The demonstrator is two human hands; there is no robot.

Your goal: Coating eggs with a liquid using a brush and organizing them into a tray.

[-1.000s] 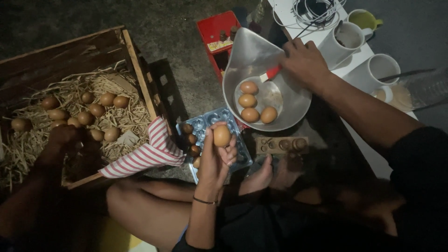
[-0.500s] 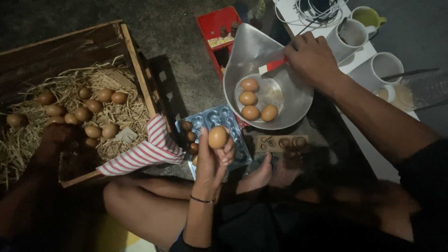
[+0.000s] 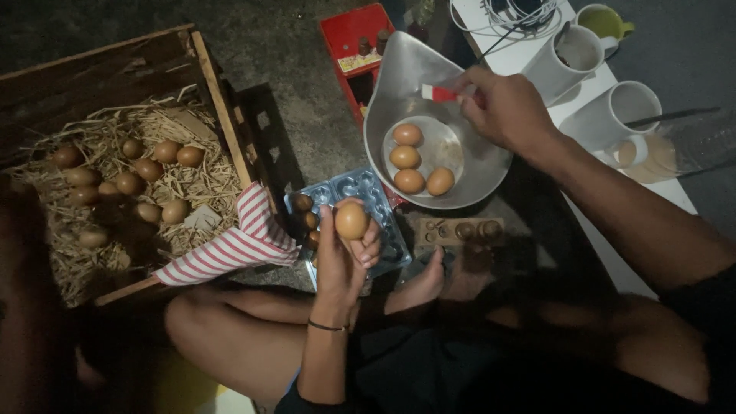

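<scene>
My left hand (image 3: 337, 264) is raised over a blue plastic egg tray (image 3: 369, 186) and holds a brown egg (image 3: 351, 221) in its fingertips. My right hand (image 3: 502, 107) reaches over the rim of a metal scale pan (image 3: 399, 84) and pinches a small red-and-white object (image 3: 438, 93). Several brown eggs (image 3: 406, 157) lie in the pan. A few eggs (image 3: 303, 202) sit along the tray's left side.
A wooden crate (image 3: 222, 115) with straw and several eggs (image 3: 165, 150) stands at left, a red-and-white striped cloth (image 3: 230, 247) draped on its corner. Another person's dark arm (image 3: 31, 253) is by the crate. Red box (image 3: 349, 34), white mugs (image 3: 571, 57), wooden weight block (image 3: 460, 230).
My left hand keeps the egg up at the same spot. My right hand stays at the pan's rim with the red-and-white object. The other person's hand has drawn back out of the crate.
</scene>
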